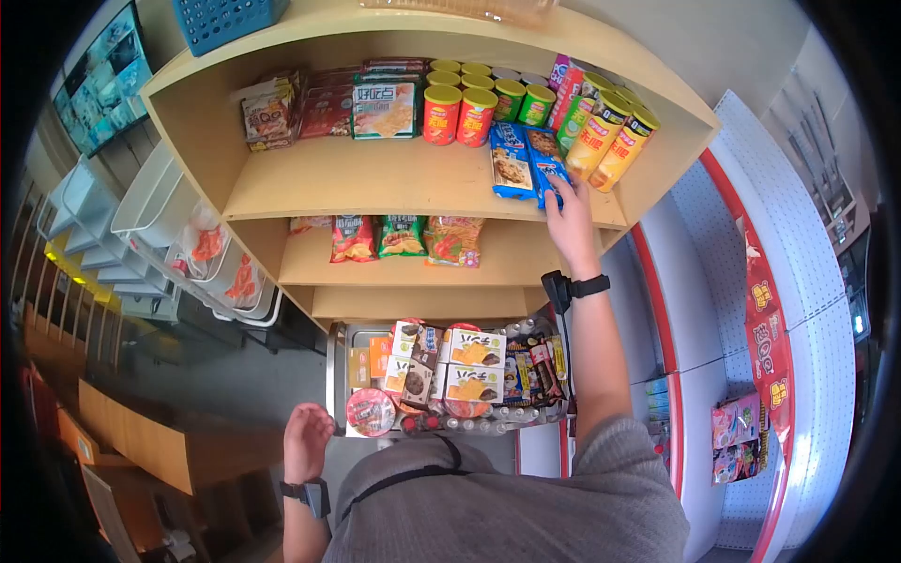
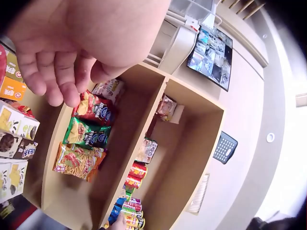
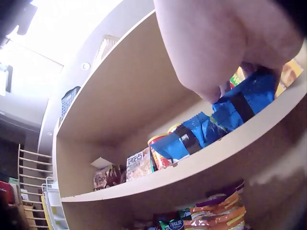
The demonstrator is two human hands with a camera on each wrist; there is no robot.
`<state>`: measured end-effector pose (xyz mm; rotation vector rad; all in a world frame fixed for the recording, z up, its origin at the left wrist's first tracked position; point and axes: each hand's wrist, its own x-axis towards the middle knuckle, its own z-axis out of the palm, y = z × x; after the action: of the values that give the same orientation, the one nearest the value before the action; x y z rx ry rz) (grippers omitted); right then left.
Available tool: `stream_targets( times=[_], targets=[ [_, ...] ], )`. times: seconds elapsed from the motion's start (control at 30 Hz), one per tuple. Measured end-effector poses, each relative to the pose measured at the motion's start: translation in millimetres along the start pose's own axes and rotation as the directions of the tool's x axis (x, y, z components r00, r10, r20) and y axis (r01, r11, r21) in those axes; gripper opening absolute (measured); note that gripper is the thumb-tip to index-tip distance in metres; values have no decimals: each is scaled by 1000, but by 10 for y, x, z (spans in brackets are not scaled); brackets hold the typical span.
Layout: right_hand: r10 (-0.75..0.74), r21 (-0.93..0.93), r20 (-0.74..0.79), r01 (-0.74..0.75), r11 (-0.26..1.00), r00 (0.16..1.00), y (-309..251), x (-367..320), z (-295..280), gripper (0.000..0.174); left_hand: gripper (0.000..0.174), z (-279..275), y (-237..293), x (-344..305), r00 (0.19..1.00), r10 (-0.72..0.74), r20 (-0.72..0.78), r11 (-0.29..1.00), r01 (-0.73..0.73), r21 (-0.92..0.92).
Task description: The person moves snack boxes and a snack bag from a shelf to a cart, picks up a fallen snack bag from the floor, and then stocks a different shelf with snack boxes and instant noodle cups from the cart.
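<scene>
Closest, the left hand [image 1: 307, 436] hangs loosely curled, holding nothing, beside a tray [image 1: 331, 380] (boxes [image 1: 476, 347] and bottles [image 1: 466, 425] crowd it). Beyond, the right hand [image 1: 571, 220] grips a blue packet [image 1: 544, 155] at the front of the upper shelf [image 1: 375, 183], just beside a second blue packet [image 1: 511, 159]; yellow canisters [image 1: 626, 152] stand to its right, green canisters [image 1: 537, 106] farther back.

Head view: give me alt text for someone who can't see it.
A person's right hand holds the right one of two blue snack packets on the upper level of a wooden shelf, beside tall yellow cans. The left hand, holding nothing, is near a metal tray packed with boxes and bottles.
</scene>
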<state>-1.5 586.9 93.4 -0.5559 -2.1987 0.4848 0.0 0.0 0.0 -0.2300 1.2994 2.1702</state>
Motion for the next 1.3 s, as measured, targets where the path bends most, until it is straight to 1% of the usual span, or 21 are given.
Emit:
stream_targets(
  times=[0.07,0.1,0.17,0.27,0.37,0.5,0.57,0.6,0.63,0.7,0.73,0.8,0.83,0.9,1.0,1.07,1.13,1.2,1.23,1.27,1.3],
  targets=[
    [11,-8,29,-11,1000,1000,-86,-11,-96,31,18,124,-48,-68,999,-43,25,999,43,5],
    [34,43,-15,-34,998,999,-167,23,162,31,18,57,223,106,1000,-2,28,998,0,63],
    [12,97,10,-13,995,1000,-145,31,131,30,18,117,138,89,999,-13,36,998,11,68],
    [-33,62,-9,33,998,999,30,-10,149,30,18,188,20,57,999,-34,36,998,32,53],
    [-72,82,-20,74,994,997,117,-35,160,31,19,148,-30,73,998,-40,53,997,37,62],
    [-77,100,-1,77,992,997,179,-12,143,31,20,118,-65,104,995,-68,67,995,63,83],
    [-115,62,-73,119,991,991,119,-6,146,32,20,160,-70,118,993,-94,68,992,88,88],
    [-115,86,-143,128,988,983,-38,-20,85,33,20,169,-80,140,992,-108,65,990,102,96],
    [-98,84,-133,110,990,986,-187,-25,2,33,20,163,-96,167,990,-106,88,990,98,98],
    [-376,-94,-151,365,926,914,-399,-53,-115,31,20,163,-117,208,987,-134,89,986,124,112],
    [-348,-87,-128,339,937,929,-392,-74,-87,31,20,181,-119,246,987,-119,107,988,107,111],
    [-495,-136,-41,486,864,868,-230,-26,54,25,21,205,-152,315,983,-114,142,987,96,127],
    [-518,-129,-108,505,853,848,-181,-22,108,18,22,191,-163,330,979,-123,160,984,100,148],
    [-425,77,-193,445,892,885,-901,-315,-348,17,22,172,-164,306,974,-158,163,978,131,165],
    [-446,4,-132,451,893,885,-611,-708,-456,16,21,83,-208,391,966,-214,145,970,193,145],
    [-314,22,-55,315,949,948,-535,-1219,-494,15,19,-10,-305,451,952,-282,122,955,267,130],
    [-154,18,80,153,988,985,-395,-1839,-519,14,18,-100,-400,533,936,-332,116,937,312,158],
    [88,69,141,-98,993,986,-219,-2510,-484,13,18,-75,-457,580,919,-379,111,916,355,187],
    [220,6,163,-224,975,962,-75,-2873,-447,12,17,-19,-463,588,907,-412,92,900,389,197],
    [377,34,202,-391,920,904,62,-3198,-441,12,17,24,-475,599,893,-444,70,882,422,208],
    [470,-48,203,-470,881,859,192,-3480,-460,12,17,54,-501,623,890,-450,73,879,427,213]
  ],
)
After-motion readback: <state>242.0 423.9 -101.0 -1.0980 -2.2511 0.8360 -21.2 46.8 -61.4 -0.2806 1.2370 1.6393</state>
